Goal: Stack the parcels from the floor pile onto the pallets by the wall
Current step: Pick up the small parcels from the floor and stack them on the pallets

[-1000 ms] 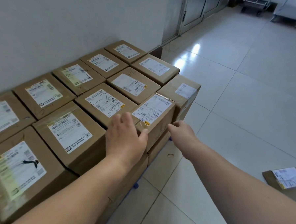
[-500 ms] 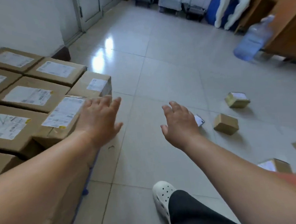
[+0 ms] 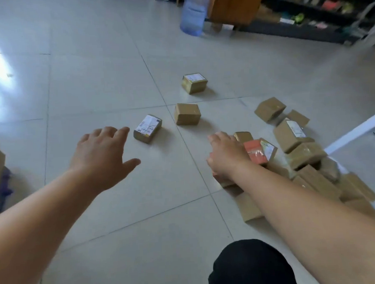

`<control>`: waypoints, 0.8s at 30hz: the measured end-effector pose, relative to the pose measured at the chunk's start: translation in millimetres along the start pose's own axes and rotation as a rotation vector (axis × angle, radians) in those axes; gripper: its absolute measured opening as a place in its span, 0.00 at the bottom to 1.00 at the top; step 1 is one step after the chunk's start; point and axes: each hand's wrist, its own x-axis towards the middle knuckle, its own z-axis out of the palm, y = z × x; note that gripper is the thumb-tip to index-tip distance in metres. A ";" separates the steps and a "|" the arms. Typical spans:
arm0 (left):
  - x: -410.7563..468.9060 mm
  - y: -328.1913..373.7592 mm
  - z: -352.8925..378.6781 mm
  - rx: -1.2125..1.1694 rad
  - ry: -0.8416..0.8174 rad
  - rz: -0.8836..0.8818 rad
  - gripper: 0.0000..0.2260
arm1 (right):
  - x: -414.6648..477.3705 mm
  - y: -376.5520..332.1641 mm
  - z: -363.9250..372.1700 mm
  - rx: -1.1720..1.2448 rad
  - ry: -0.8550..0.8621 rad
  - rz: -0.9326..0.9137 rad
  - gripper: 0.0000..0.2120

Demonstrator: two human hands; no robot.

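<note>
Parcels in the floor pile (image 3: 309,163) lie just beyond the right hand (image 3: 227,156), whose curled fingers reach an orange parcel (image 3: 255,152); whether they grip is unclear. Left hand (image 3: 102,156) hovers spread, empty. Pickup step; next needs a firm grasp.

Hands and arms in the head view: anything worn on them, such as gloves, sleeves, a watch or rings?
Nothing shows. The left hand and right hand are bare, with no gloves, and no rings are visible. Both forearms are uncovered to the frame's edge: no sleeves, watch or bands. The only clothing in view is a dark trouser knee at the bottom.
</note>
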 end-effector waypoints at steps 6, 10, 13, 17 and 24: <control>49.8 113.7 74.7 -0.034 -0.112 0.105 0.41 | 31.5 129.3 47.9 0.034 -0.098 0.044 0.33; 78.4 180.8 111.3 -0.008 -0.185 0.175 0.47 | 43.2 209.1 69.3 0.092 -0.162 0.075 0.42; 103.1 228.0 132.1 0.038 -0.250 0.199 0.51 | 50.9 260.5 84.6 0.173 -0.187 0.108 0.46; 128.3 286.1 147.8 0.055 -0.281 0.255 0.50 | 52.0 308.9 97.3 0.321 -0.291 0.118 0.50; 131.8 366.8 174.7 0.039 -0.331 0.414 0.47 | 7.7 346.8 110.7 0.312 -0.492 -0.129 0.60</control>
